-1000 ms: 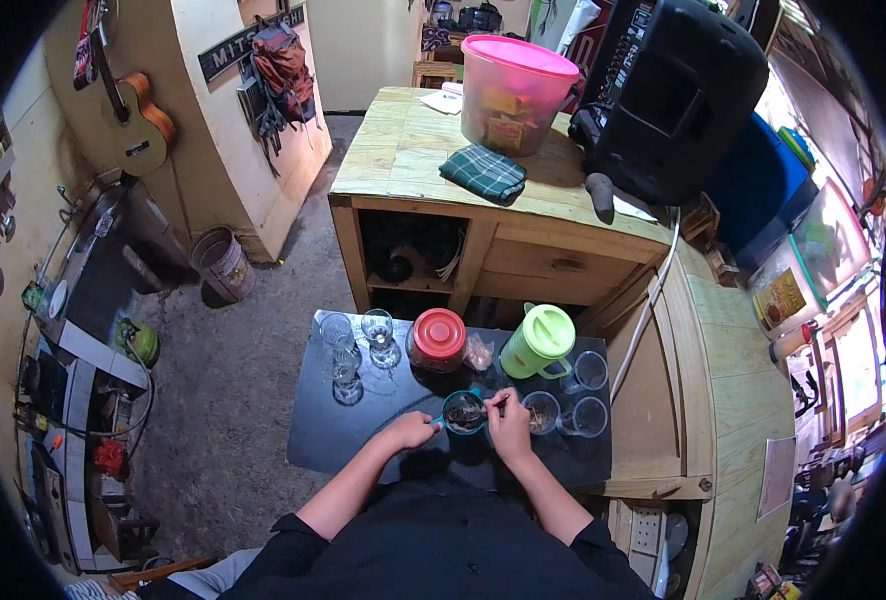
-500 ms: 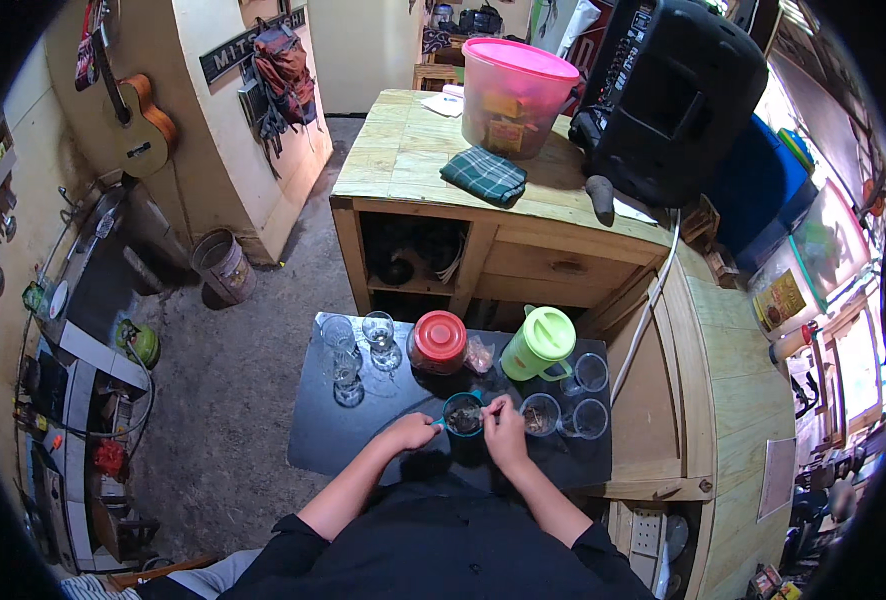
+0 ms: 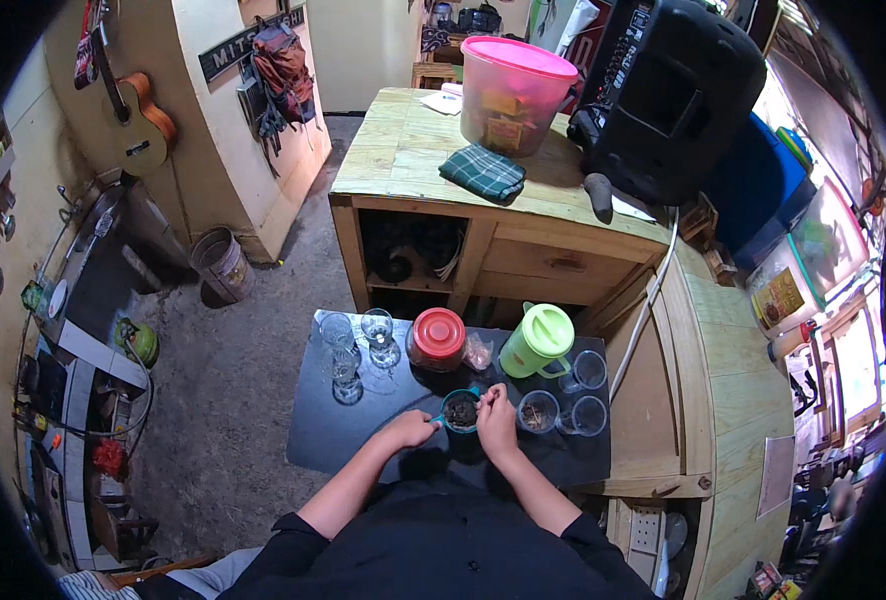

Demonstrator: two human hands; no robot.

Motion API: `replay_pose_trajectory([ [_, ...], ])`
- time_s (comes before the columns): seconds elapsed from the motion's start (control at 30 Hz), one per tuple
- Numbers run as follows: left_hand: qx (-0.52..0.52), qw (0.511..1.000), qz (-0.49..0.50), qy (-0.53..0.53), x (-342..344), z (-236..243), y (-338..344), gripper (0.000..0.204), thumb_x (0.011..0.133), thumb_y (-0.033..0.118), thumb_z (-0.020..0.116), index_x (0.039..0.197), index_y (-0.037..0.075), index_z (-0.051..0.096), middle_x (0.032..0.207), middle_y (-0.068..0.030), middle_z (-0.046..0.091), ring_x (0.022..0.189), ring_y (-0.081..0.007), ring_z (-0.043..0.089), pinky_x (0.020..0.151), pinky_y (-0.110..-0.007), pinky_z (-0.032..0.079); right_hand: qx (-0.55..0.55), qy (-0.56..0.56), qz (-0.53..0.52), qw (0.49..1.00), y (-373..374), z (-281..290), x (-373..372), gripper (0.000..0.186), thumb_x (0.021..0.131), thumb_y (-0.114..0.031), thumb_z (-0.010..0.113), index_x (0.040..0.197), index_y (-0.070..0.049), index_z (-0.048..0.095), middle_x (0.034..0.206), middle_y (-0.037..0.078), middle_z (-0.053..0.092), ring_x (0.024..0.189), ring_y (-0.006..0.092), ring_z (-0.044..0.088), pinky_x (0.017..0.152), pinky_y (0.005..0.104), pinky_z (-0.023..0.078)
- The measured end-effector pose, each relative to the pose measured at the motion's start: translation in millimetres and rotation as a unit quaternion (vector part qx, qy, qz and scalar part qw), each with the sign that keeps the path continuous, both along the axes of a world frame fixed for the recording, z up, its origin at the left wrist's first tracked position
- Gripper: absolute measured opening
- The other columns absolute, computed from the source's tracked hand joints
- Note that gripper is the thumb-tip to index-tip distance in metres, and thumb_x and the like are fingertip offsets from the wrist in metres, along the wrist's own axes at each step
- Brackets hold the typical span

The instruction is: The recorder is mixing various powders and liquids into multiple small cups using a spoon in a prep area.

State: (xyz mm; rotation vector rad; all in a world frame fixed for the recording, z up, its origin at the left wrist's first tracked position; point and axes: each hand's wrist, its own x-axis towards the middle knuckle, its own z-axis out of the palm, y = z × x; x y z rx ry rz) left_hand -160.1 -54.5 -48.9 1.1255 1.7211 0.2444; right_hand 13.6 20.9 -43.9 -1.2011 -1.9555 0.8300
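My left hand (image 3: 410, 430) is closed on the short handle of a round teal-rimmed strainer or cup (image 3: 460, 411) with dark, leafy bits inside. At its right rim, my right hand (image 3: 497, 417) has its fingers pinched together; what they hold, if anything, is hidden. Just right of that hand stands a clear cup (image 3: 537, 411) with brownish bits at the bottom. Two more clear cups, one behind (image 3: 589, 370) and one beside it (image 3: 588, 416), are near the right edge of the dark table (image 3: 363, 425).
Along the table's far side are clear glasses (image 3: 379, 328), a red-lidded jar (image 3: 437, 340), a small plastic bag (image 3: 478, 352) and a lime-green pitcher (image 3: 540, 342). Beyond is a wooden counter (image 3: 393, 150) bearing a pink-lidded tub (image 3: 518, 95), folded plaid cloth (image 3: 483, 172) and black speaker (image 3: 673, 100).
My right hand has shifted slightly left and nearer the rim, its fingers drawn back from over the dark bits. My left hand stays on the handle.
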Motion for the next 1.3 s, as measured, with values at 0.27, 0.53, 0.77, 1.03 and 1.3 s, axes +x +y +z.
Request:
replay_pose_trajectory([
  [0.27,0.005,1.0,0.01,-0.017,-2,-7,-2,0.041,0.087,0.04,0.051,0.087,0.001,0.063,0.075,-0.0152,0.061,0.072,-0.0285,0.058,0.068,-0.04,0.043,-0.074,0.066,0.02,0.995,5,11,5,0.004,0.088,0.001,0.046,0.088,-0.001,0.043,0.068,0.01,0.053,0.063,0.0216,0.06,0.057,0.0322,0.047],
  [0.53,-0.006,1.0,-0.004,-0.007,-3,-2,-1,0.044,0.087,0.042,0.049,0.09,0.001,0.065,0.084,-0.0203,0.065,0.083,-0.0357,0.062,0.076,-0.044,0.045,-0.093,0.085,0.027,0.992,10,10,11,0.007,0.088,-0.001,0.05,0.087,-0.001,0.043,0.068,0.01,0.053,0.063,0.0183,0.06,0.058,0.0307,0.048],
  [0.77,-0.006,1.0,0.007,-0.01,-1,2,0,0.043,0.087,0.041,0.049,0.09,0.001,0.065,0.083,-0.0197,0.065,0.082,-0.0355,0.062,0.076,-0.044,0.045,-0.036,0.029,0.043,0.998,3,22,8,0.002,0.086,-0.001,0.047,0.087,-0.002,0.045,0.069,0.017,0.056,0.069,0.0342,0.06,0.062,0.0402,0.045],
  [1.03,-0.001,1.0,-0.011,0.0,-1,3,-1,0.044,0.087,0.041,0.049,0.099,0.002,0.065,0.098,-0.0223,0.064,0.095,-0.0372,0.061,0.083,-0.044,0.045,-0.035,0.007,0.032,0.999,0,17,11,0.01,0.087,0.001,0.049,0.083,-0.002,0.041,0.065,0.009,0.053,0.062,0.0173,0.06,0.058,0.0299,0.048],
  [1.3,-0.008,1.0,-0.015,0.002,-4,-4,0,0.046,0.087,0.042,0.049,0.1,0.001,0.065,0.098,-0.0235,0.064,0.095,-0.0375,0.061,0.083,-0.043,0.045,-0.126,0.116,-0.015,0.985,6,27,-1,0.003,0.087,-0.002,0.048,0.086,-0.002,0.045,0.065,0.012,0.056,0.061,0.0239,0.061,0.058,0.0343,0.047],
])
